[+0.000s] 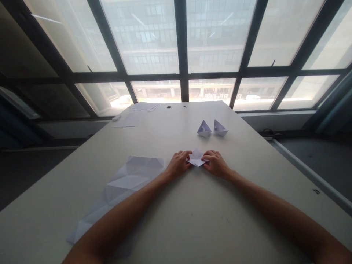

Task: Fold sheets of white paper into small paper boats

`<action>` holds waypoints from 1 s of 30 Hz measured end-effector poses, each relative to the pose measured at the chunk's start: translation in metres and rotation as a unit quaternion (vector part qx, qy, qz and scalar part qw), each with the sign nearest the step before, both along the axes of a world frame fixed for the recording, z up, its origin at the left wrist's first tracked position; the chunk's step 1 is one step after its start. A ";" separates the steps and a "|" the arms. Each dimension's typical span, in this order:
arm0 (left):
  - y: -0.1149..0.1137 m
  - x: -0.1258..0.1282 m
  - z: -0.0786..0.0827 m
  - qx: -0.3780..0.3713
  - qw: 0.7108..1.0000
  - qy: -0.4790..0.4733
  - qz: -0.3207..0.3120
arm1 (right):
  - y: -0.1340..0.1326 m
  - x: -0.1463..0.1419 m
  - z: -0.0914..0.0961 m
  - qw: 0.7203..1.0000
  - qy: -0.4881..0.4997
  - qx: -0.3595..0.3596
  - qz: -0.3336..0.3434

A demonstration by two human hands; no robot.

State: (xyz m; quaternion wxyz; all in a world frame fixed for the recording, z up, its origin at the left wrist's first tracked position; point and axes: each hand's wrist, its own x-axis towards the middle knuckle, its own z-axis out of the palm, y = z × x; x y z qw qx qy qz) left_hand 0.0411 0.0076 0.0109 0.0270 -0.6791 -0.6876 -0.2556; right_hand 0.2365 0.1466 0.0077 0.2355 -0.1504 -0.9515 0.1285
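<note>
Between my two hands is a small piece of folded white paper (197, 157), partly opened out, low over the table. My left hand (179, 163) pinches its left corner, thumb below and fingers above. On the opposite corner, my right hand (216, 163) is closed in the same way. Beyond my hands stand two folded paper boats, the left paper boat (204, 129) and the right paper boat (220, 128), side by side. Creased white paper sheets (128, 183) lie to the left, partly hidden under my left forearm.
The white table (214, 227) reaches forward to a wall of windows (154, 40). Flat white sheets (129, 119) are stacked at its far left. A small dark object (316, 191) lies near the right edge. Two round holes are at the far end.
</note>
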 end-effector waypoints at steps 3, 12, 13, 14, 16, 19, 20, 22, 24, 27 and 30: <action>-0.002 0.002 0.002 -0.013 0.999 0.042 -0.022 | -0.002 0.000 0.002 1.000 -0.004 0.000 -0.001; -0.001 0.005 0.002 0.006 0.999 0.005 -0.048 | 0.001 -0.004 -0.004 1.000 0.019 -0.003 -0.006; 0.001 0.004 0.000 0.011 0.999 -0.006 -0.041 | 0.001 -0.005 -0.004 1.000 0.023 -0.006 -0.011; 0.002 0.004 -0.001 0.015 0.999 -0.017 -0.035 | 0.002 -0.005 -0.005 0.999 0.026 -0.010 -0.017; 0.004 0.002 -0.004 0.024 0.998 -0.048 -0.020 | 0.003 -0.006 -0.006 0.999 0.034 -0.027 -0.026; 0.005 0.000 -0.007 0.045 0.994 -0.101 0.006 | 0.005 -0.007 -0.007 0.996 0.056 -0.064 -0.028; 0.005 -0.001 -0.007 0.047 0.993 -0.111 0.005 | 0.006 -0.007 -0.008 0.995 0.064 -0.074 -0.029; 0.006 -0.002 -0.007 0.044 0.993 -0.111 -0.008 | 0.007 -0.008 -0.010 0.993 0.071 -0.088 -0.037; 0.007 -0.002 -0.007 0.038 0.995 -0.092 -0.013 | 0.008 -0.008 -0.012 0.993 0.064 -0.087 -0.044; 0.008 -0.002 -0.008 0.034 0.998 -0.056 0.005 | 0.008 -0.008 -0.013 0.995 0.048 -0.068 -0.052; 0.007 -0.002 -0.009 0.021 1.000 -0.014 0.008 | 0.008 -0.007 -0.012 0.997 0.032 -0.039 -0.056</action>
